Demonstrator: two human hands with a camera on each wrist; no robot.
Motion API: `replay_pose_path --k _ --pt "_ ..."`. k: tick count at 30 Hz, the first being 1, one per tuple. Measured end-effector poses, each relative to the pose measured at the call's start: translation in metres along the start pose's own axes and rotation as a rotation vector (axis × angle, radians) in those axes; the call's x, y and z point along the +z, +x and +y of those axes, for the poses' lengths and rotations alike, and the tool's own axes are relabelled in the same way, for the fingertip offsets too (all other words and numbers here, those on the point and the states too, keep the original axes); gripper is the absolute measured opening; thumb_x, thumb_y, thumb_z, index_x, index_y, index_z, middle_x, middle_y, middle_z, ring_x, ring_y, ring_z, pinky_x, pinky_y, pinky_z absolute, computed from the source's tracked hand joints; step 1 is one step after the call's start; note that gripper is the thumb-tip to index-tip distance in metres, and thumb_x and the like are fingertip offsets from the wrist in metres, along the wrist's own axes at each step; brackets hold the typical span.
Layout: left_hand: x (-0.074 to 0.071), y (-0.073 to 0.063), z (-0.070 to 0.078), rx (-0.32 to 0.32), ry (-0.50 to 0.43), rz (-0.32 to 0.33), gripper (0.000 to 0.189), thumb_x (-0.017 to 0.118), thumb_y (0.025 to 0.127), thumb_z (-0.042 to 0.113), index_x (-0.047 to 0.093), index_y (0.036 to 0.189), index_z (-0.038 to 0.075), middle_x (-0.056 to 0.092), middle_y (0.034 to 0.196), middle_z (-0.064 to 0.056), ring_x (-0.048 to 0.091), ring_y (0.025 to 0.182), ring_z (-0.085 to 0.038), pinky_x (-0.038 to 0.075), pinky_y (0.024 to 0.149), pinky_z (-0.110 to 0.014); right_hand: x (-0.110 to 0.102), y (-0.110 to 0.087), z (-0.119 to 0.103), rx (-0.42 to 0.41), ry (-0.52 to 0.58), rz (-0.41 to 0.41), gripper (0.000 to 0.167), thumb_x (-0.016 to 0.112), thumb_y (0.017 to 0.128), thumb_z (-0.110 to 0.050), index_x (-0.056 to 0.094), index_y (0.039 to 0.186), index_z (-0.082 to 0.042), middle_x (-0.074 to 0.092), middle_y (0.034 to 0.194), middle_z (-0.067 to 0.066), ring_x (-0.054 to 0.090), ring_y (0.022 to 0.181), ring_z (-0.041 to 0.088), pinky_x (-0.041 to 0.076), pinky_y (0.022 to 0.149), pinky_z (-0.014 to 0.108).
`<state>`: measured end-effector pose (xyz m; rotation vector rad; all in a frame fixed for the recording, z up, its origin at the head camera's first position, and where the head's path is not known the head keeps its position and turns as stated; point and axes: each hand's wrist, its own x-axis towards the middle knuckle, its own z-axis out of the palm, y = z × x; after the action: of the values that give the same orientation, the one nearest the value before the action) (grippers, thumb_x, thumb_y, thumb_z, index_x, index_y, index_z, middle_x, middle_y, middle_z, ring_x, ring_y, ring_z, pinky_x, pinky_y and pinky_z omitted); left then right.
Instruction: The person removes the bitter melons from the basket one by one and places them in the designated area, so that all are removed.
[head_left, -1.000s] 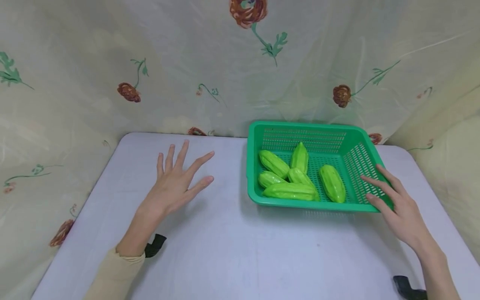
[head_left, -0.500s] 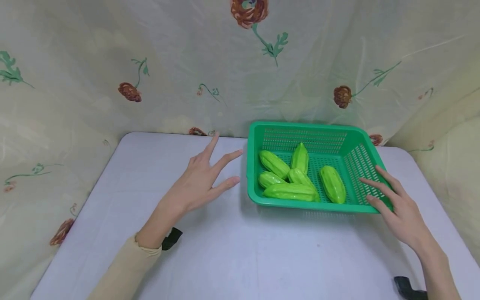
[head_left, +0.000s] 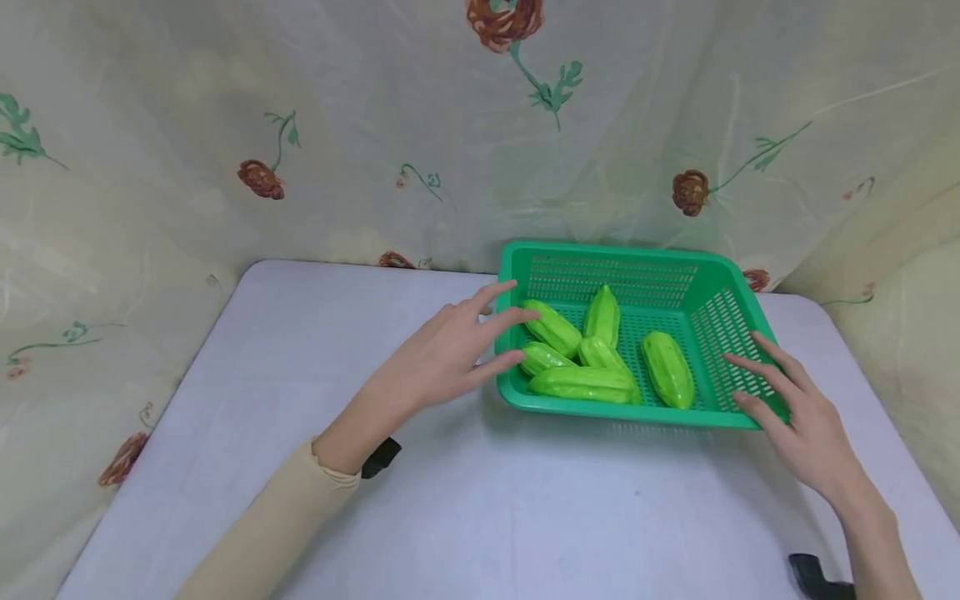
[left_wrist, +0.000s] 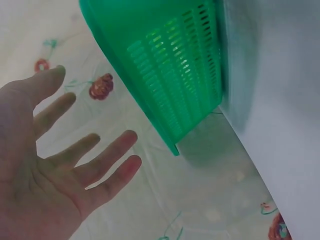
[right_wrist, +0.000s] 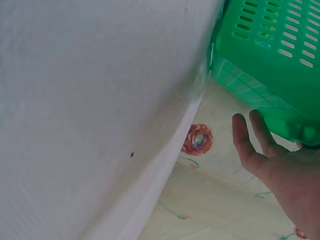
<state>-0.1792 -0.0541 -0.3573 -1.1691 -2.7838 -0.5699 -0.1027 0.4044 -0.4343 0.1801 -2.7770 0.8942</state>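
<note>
A green slotted plastic basket [head_left: 622, 416] stands at the back right of the white table. Inside lie several glossy, bright green, ridged, elongated vegetables or fruits; one ridged green piece [head_left: 667, 371] sits apart to the right, the others cluster at the left. My left hand [head_left: 450, 354] hovers at the left rim with spread fingers, the fingertips reaching over it; in the left wrist view, this hand [left_wrist: 65, 165] is apart from the basket wall [left_wrist: 165, 75]. My right hand [head_left: 806, 429] rests at the basket's front right corner with relaxed fingers; two fingers show outside the wall in the right wrist view.
The white-covered table [head_left: 510, 508] reaches back to a pale curtain [head_left: 360, 125] with printed flowers, which also hangs at both sides. A black wrist-camera mount [head_left: 817, 577] shows beside the right forearm, another dark mount [head_left: 381, 458] beside the left wrist.
My left hand has moved right, from over the bare table to the basket's left rim. The right hand, the basket and its contents look the same.
</note>
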Motion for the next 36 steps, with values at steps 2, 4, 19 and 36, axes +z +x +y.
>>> replay_pose_path --k 2,4,19,36 --pt "0.0 0.005 0.002 0.017 -0.001 -0.02 0.047 0.061 0.11 0.043 0.056 0.155 0.029 0.045 0.169 -0.012 0.072 0.128 -0.027 0.053 0.114 -0.059 0.0 -0.001 0.0 -0.001 0.0 -0.002 0.047 0.061 0.109 -0.023 0.059 0.156 -0.021 0.025 0.181 0.004 0.025 0.163 0.053 0.023 0.11 0.092" --pt "0.0 0.01 0.005 0.027 -0.007 -0.041 0.044 0.062 0.11 0.041 0.058 0.152 0.029 0.049 0.166 -0.012 0.071 0.129 -0.026 0.054 0.112 -0.057 0.0 -0.002 0.0 -0.004 -0.002 -0.004 0.047 0.061 0.109 -0.024 0.058 0.156 -0.02 0.024 0.181 0.005 0.024 0.163 0.054 0.023 0.11 0.093" --pt "0.017 0.033 0.02 0.109 -0.036 -0.13 0.04 0.064 0.11 0.035 0.062 0.149 0.024 0.057 0.158 -0.008 0.069 0.128 -0.03 0.057 0.108 -0.048 -0.001 -0.005 0.0 0.005 -0.007 -0.011 0.042 0.059 0.111 -0.026 0.063 0.151 -0.015 0.014 0.184 0.004 0.02 0.164 0.056 0.023 0.108 0.093" --pt "0.024 0.058 0.036 0.093 -0.159 -0.363 0.052 0.07 0.106 0.039 0.057 0.155 0.024 0.064 0.153 -0.003 0.064 0.137 -0.023 0.054 0.114 -0.037 0.0 -0.006 0.002 0.003 0.013 -0.009 0.042 0.059 0.111 -0.024 0.063 0.151 -0.015 0.014 0.184 0.002 0.02 0.164 0.056 0.023 0.107 0.094"
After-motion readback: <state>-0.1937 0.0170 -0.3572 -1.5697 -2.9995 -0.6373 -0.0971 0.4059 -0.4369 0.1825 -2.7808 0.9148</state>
